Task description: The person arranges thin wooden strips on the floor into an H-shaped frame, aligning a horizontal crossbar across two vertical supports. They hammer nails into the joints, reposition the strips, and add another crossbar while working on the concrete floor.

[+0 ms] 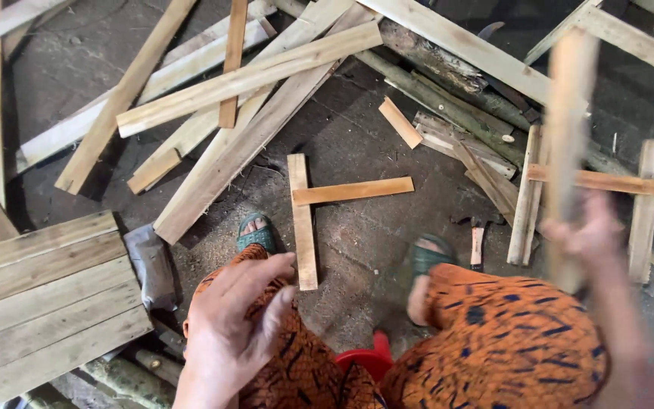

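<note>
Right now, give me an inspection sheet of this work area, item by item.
Surface: dark concrete floor, dusted with sawdust near the feet.
Job's things: wooden slat, upright and motion-blurred, gripped in the right hand; two slats laid as a cross on the floor between the sandalled feet.
Clutter: loose planks scattered about; rough poles; a slat frame; a hammer by the right foot.
Grippers: left hand open, fingers spread, holding nothing; right hand closed on the slat.
Cables: nothing seen.
Surroundings: boarded panel at left, red stool beneath the seated person.
</note>
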